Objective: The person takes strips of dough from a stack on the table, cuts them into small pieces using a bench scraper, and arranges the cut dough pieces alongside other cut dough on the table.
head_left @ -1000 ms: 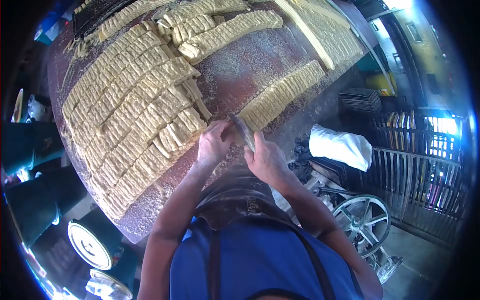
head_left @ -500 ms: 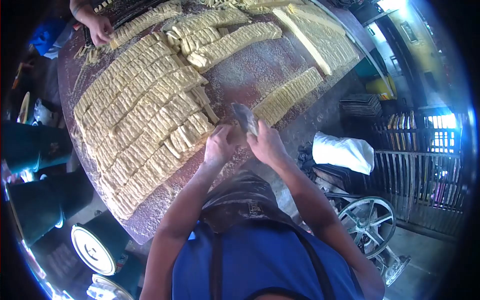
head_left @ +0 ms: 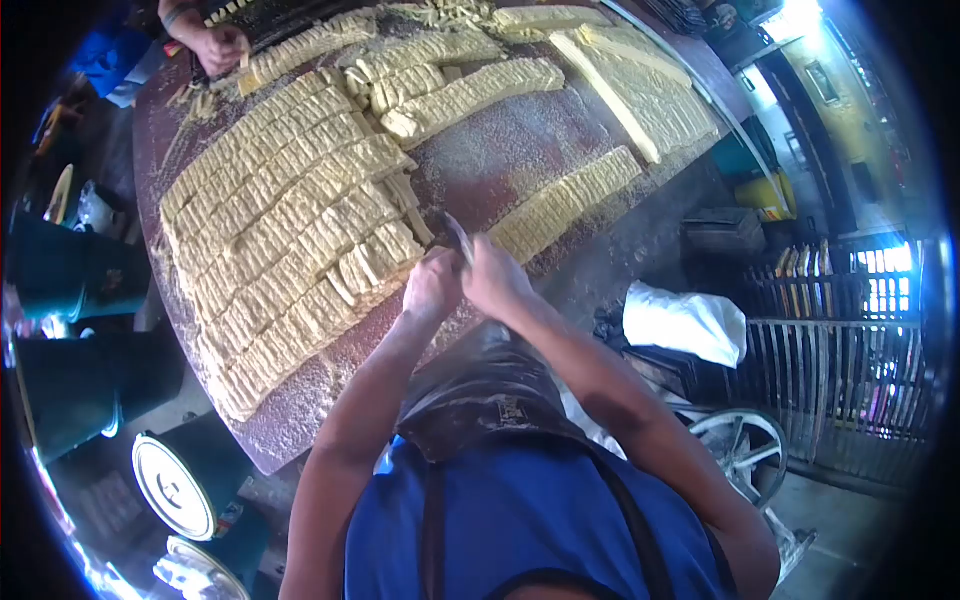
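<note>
At the table's near edge my right hand (head_left: 495, 277) is closed around a broad-bladed knife (head_left: 459, 236), its grey blade pointing up and seen almost edge-on. Tight against it, my left hand (head_left: 433, 285) is closed with fingers curled; whatever it holds is hidden. To the left lie many rows of cut, pale yellow dough strips (head_left: 300, 215), packed side by side and dusted with flour. Right of the blade rests a long row of cut dough (head_left: 565, 205). Another dough row (head_left: 480, 97) lies farther back.
A large dough slab (head_left: 640, 95) covers the far right of the floury table (head_left: 490, 165). At far left, a co-worker's hand (head_left: 222, 48) holds a small dough piece. A white sack (head_left: 685, 322), a spoked wheel (head_left: 742, 455) and lidded drums (head_left: 175, 487) stand around.
My hands have come together and shifted slightly left. The knife has turned from showing its broad face to nearly edge-on. The co-worker's hand has lifted a small dough piece and moved right.
</note>
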`<state>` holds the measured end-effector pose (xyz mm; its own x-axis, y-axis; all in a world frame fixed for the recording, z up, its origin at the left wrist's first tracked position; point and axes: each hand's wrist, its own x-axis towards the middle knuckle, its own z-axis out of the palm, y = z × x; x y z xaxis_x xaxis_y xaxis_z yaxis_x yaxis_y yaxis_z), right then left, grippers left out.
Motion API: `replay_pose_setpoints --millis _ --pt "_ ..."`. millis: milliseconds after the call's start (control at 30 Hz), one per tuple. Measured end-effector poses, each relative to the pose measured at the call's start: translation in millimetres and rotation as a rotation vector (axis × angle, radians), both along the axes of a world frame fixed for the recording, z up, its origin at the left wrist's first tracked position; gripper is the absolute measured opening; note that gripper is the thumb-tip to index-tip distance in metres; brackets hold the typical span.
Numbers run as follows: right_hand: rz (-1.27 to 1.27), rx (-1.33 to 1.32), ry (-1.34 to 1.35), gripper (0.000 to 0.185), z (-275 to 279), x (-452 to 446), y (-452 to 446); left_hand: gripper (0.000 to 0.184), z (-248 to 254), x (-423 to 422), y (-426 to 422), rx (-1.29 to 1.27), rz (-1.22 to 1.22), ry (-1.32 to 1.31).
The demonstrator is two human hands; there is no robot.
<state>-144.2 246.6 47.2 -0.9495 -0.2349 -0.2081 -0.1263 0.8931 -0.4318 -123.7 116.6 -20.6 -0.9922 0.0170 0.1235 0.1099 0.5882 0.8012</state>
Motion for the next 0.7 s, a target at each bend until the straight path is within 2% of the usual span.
replay_pose_setpoints --millis 33,100,133,200,233,267,300,367,467,600,667,700 --pt "0.013 -0.015 0.016 0.035 1 -20 4 0.012 6 -3 2 -0.045 0.003 0.008" --pt "0.019 -0.170 -0.167 0.037 7 -52 18 0.009 15 -3 3 -0.141 -0.045 -0.070" --pt "-0.043 -0.328 -0.376 0.033 32 -52 34 0.005 9 -1 6 -0.221 0.005 -0.060" --pt "-0.096 -0.584 -0.409 0.017 52 -39 79 0.005 16 5 13 -0.247 0.091 -0.077" --pt "-0.040 -0.664 -0.352 0.014 47 -35 112 0.005 20 8 18 -0.258 0.145 -0.101" --pt "-0.103 -0.759 -0.410 0.010 57 -27 142 0.023 25 9 18 -0.231 0.103 -0.286" --pt "-0.214 -0.760 -0.417 0.007 61 -19 171 0.023 27 12 22 -0.246 0.137 -0.291" --pt "-0.300 -0.800 -0.391 0.008 65 -9 226 0.030 31 24 34 -0.276 0.261 -0.165" --pt "-0.362 -0.840 -0.351 0.009 48 -5 297 0.031 11 33 37 -0.287 0.355 -0.107" --pt "-0.444 -0.923 -0.324 0.011 54 -12 341 0.024 21 34 43 -0.273 0.436 -0.085" --pt "-0.437 -0.964 -0.333 0.013 56 -24 352 0.019 11 22 39 -0.361 0.535 -0.189" --pt "-0.439 -0.972 -0.322 0.013 58 -33 356 0.019 24 9 47 -0.363 0.529 -0.177"
